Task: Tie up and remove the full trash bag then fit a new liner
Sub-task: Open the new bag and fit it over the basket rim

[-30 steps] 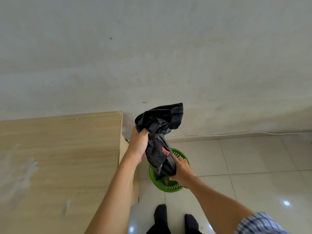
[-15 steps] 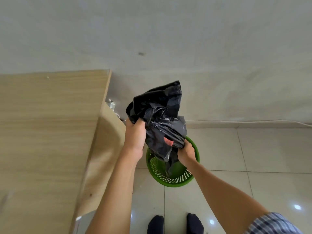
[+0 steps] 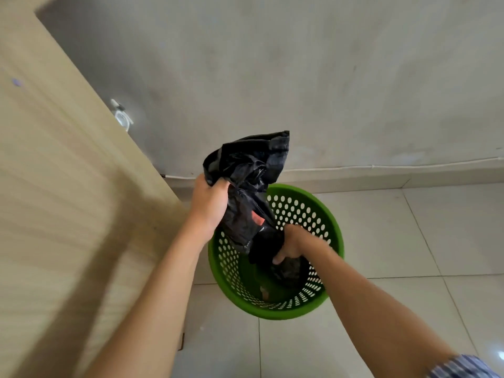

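Both hands (image 3: 210, 205) gripping bag (image 3: 248, 170) above bin rim (image 3: 334, 227)

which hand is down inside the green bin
The right hand, gripping the black bag's lower end inside the green bin. The left hand holds the top above the rim.

Person's arms: forearms showing bare; right arm wearing a blue-and-white checked sleeve (image 3: 463, 366), ending well behind the right hand (image 3: 293, 244).
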